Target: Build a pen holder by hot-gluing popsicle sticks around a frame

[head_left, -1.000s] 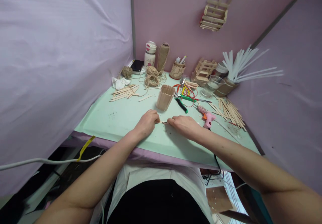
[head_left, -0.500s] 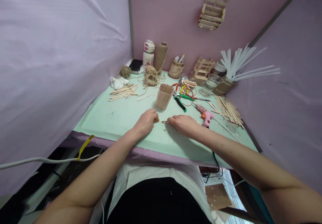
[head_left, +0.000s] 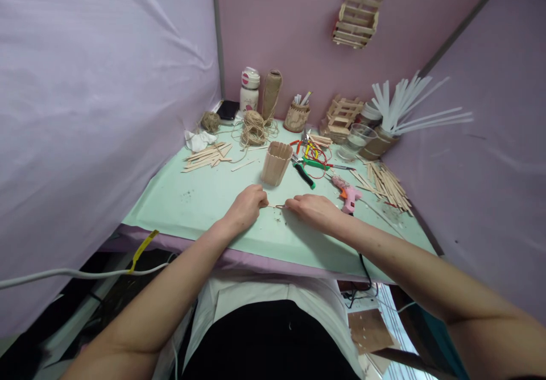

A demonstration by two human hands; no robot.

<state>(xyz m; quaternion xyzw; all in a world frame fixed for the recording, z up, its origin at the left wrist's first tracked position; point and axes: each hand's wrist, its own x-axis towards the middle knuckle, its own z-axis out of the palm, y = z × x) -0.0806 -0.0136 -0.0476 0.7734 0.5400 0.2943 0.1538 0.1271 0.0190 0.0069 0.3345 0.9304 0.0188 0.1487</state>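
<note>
Low over the front of the table, my left hand (head_left: 251,203) is closed, thumb and fingers pinching one end of a thin light wooden stick (head_left: 273,206). My right hand (head_left: 311,209) is closed facing it, its fingertips around a small dark thin piece (head_left: 280,206) that meets the stick. What that dark piece is I cannot make out, as the fingers hide most of it. Just behind the hands stands an upright cup of wooden craft sticks (head_left: 276,165) with a scalloped rim. Small dark specks lie on the table below the fingers.
Pliers (head_left: 303,175) and a pink glue gun (head_left: 350,197) lie to the right. Loose craft sticks are piled at left (head_left: 207,157) and right (head_left: 390,189). Jute twine (head_left: 255,129), a bottle (head_left: 249,91), a clear cup (head_left: 356,141) and white glue sticks (head_left: 401,107) stand behind.
The view has shifted slightly. Both hands keep the same hold on the stick and dark piece, with barely any movement between them.
</note>
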